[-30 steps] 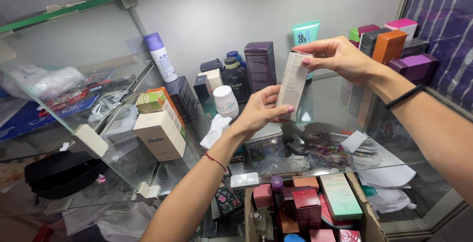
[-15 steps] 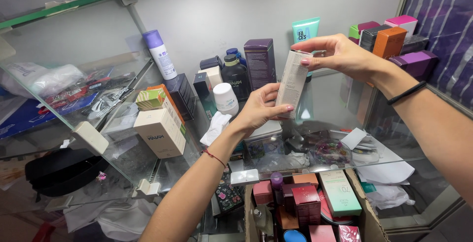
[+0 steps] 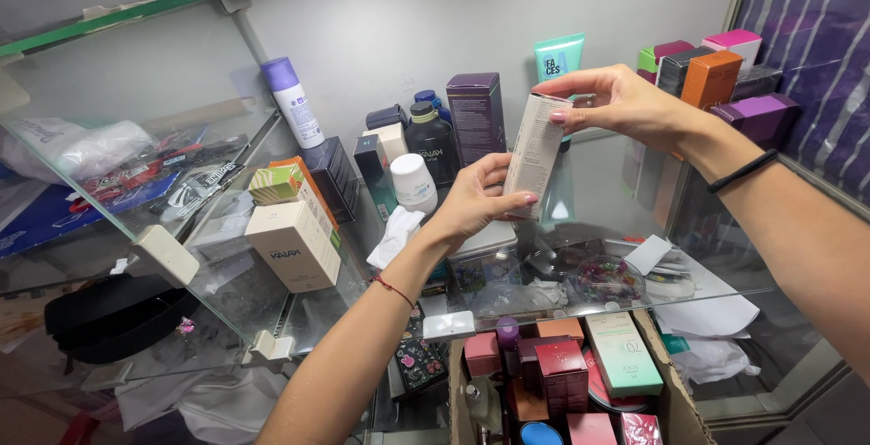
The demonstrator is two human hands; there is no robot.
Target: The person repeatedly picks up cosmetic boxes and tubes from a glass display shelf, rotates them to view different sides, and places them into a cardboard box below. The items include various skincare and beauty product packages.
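Observation:
Both my hands hold a tall, slim pale box (image 3: 535, 150) upright above the glass shelf (image 3: 598, 182). My left hand (image 3: 476, 200) grips its lower end, a red string around the wrist. My right hand (image 3: 621, 101) pinches its top edge, with a black band on that wrist. Behind the box stand a dark purple box (image 3: 476, 114), a dark bottle (image 3: 428, 141) and a teal tube (image 3: 559, 55).
A beige box (image 3: 294, 246) and an orange-green box (image 3: 281, 182) lie on the left glass shelf beside a purple-capped spray can (image 3: 292, 101). Coloured boxes (image 3: 716, 73) stack at the right. An open carton (image 3: 666, 391) of small boxes sits below.
The slim box and both hands have shifted slightly, staying above the shelf; the grip is the same.

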